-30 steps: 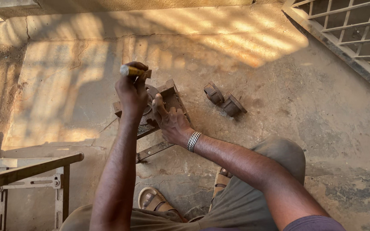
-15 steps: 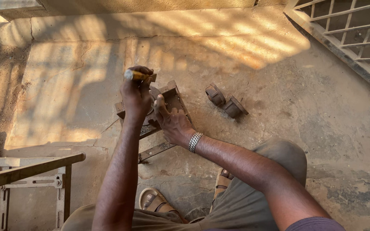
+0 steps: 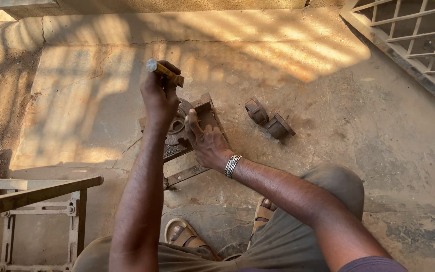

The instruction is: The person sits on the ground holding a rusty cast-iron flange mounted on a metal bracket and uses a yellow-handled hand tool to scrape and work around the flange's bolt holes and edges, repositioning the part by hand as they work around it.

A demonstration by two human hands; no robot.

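Single head-worn view, looking steeply down and slightly forward over the person's own arms and knees onto a concrete floor (image 3: 328, 116). Close range: forearms fill the lower half. Frame centre sits on the left hand (image 3: 159, 93) and right hand (image 3: 207, 141). Far edge reaches a wall base; metal grille (image 3: 414, 35) at top-right corner. No second view.

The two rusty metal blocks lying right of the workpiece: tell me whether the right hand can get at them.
Probably yes: the right hand rests close beside the blocks, with only bare concrete floor between.
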